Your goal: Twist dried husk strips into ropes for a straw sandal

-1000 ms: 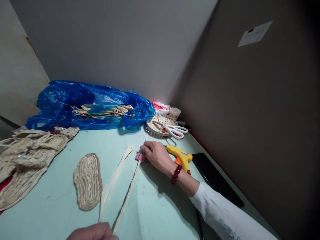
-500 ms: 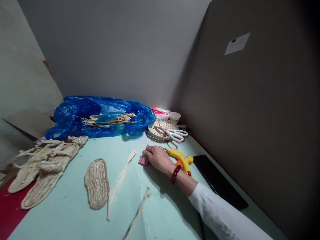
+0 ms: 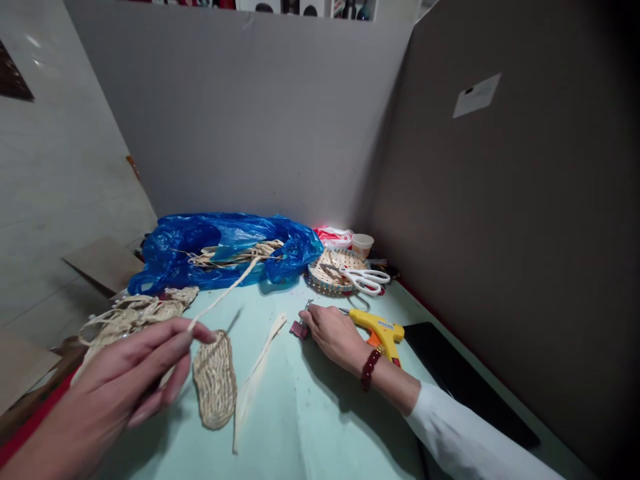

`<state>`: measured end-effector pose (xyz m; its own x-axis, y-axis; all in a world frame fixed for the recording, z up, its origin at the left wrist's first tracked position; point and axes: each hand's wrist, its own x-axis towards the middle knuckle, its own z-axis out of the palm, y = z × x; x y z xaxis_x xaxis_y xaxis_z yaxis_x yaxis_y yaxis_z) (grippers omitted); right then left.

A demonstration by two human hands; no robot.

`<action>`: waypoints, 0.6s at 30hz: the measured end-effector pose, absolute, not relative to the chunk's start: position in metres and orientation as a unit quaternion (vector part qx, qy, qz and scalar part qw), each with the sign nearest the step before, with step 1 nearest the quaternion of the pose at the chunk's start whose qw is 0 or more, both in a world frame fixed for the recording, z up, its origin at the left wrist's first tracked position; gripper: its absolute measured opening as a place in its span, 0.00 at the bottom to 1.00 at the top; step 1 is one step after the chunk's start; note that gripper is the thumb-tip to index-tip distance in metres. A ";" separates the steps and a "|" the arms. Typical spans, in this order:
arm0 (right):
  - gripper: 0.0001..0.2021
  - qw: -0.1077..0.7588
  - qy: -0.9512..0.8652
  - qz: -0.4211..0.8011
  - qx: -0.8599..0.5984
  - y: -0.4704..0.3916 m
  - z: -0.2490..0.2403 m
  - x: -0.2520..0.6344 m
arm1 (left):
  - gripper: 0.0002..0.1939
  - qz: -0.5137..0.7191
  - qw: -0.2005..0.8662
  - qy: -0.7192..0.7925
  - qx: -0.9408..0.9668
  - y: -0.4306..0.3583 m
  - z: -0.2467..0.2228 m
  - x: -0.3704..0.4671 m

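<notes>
My left hand [image 3: 150, 373] is closed in a pinch on a pale straw strand [image 3: 227, 291], which slants up and right from the fingertips toward the blue bag. Beneath and beyond this hand, a woven straw sole [image 3: 216, 383] lies flat on the table. My right hand [image 3: 335, 333], a dark red bead bracelet at its wrist, has its fingers closed on a pinkish binder clip [image 3: 299, 329] at the table surface. Between the sole and the clip lies a second straw strip [image 3: 255, 387]. Just right of my right hand rests a yellow glue gun [image 3: 377, 325].
A blue plastic bag [image 3: 185, 243] with straw bundles stands at the back. Right of it are a round woven basket [image 3: 325, 283], white-handled scissors [image 3: 371, 281] and a paper cup [image 3: 363, 244]. Straw sandals [image 3: 150, 308] lie left; a black flat panel [image 3: 465, 380] lies right.
My left hand has come into view with a straw strand pinched in it. The strand at the table's front is gone from there. My right hand stays at the clip; the view has shifted.
</notes>
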<state>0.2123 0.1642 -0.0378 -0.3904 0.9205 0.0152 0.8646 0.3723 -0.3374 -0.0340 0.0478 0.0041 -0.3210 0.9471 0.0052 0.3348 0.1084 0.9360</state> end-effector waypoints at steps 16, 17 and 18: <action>0.08 0.094 -0.844 0.035 -0.527 0.126 -0.017 0.237 | 0.21 0.215 0.118 0.704 0.667 0.104 -0.020 -0.034; 0.08 0.123 -0.843 0.048 -0.522 0.124 -0.016 0.241 | 0.21 0.218 0.078 0.707 0.668 0.103 -0.015 -0.033; 0.08 0.156 -0.839 0.065 -0.517 0.122 -0.015 0.244 | 0.21 0.229 0.040 0.707 0.668 0.104 -0.011 -0.032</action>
<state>0.2436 0.1217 -0.0146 -0.4168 0.8881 0.1937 0.8476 0.4567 -0.2703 -0.0319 0.1036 -0.0113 -0.1040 0.9629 0.2491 0.9262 0.0025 0.3770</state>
